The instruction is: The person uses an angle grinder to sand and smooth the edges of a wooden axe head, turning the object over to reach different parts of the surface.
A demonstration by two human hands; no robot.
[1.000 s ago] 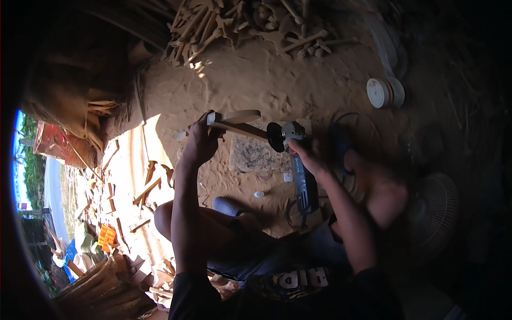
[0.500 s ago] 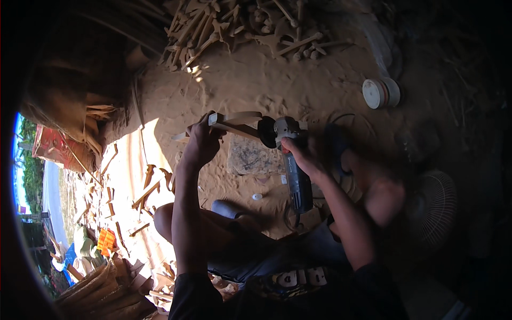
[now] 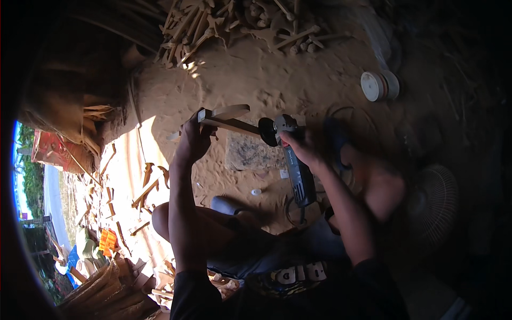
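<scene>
My left hand [image 3: 194, 137] is closed round a pale wooden piece [image 3: 239, 127], a straight bar with a curved arm standing off its far side. In my right hand [image 3: 303, 148] is an angle grinder [image 3: 298, 178], its dark body slanting down toward my lap. The grinder's round black disc [image 3: 268, 132] meets or almost meets the right end of the bar; I cannot tell whether they touch. Below the wooden piece, a flat, stained block [image 3: 250, 152] lies on the sandy ground.
A heap of wooden pieces [image 3: 197, 32] lies at the far side. A white round container [image 3: 374, 86] lies at the far right, and a fan [image 3: 434, 202] stands right of my knee. Loose wooden pieces [image 3: 146, 189] are scattered in sunlight at left. A small white object [image 3: 256, 192] lies near my foot.
My left hand and the wooden piece have shifted slightly left. The curved arm has moved away from the grinder's disc, which now sits by the bar's end.
</scene>
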